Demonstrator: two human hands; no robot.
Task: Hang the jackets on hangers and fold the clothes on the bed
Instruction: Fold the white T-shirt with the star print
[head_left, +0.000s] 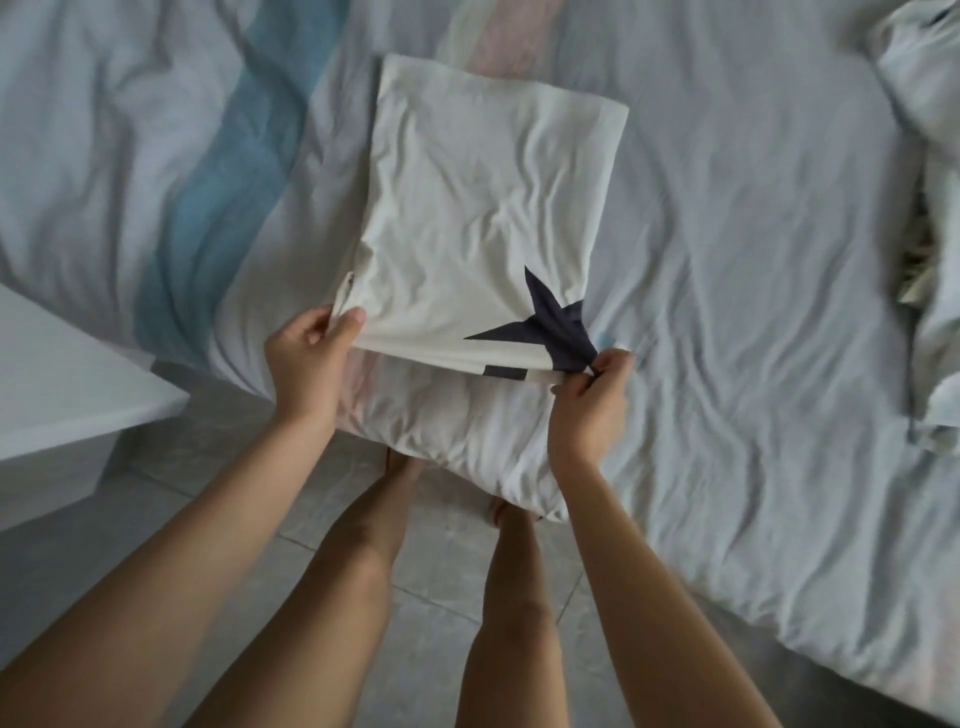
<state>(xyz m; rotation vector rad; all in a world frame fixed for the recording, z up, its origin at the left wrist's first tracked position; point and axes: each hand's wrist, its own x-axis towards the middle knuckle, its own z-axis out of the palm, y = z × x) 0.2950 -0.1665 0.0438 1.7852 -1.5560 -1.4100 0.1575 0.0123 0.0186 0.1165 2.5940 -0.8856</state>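
Head view: my left hand (306, 358) and right hand (592, 400) pinch the near corners of a cream cotton garment with a navy star (488, 223), lifting that edge, I judge, to fold it away across the pale sheet-covered bed (753, 312).

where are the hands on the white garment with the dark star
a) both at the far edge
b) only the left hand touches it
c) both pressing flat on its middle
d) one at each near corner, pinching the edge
d: the left hand and right hand each pinch a near corner of the white garment, dark star by the right hand.
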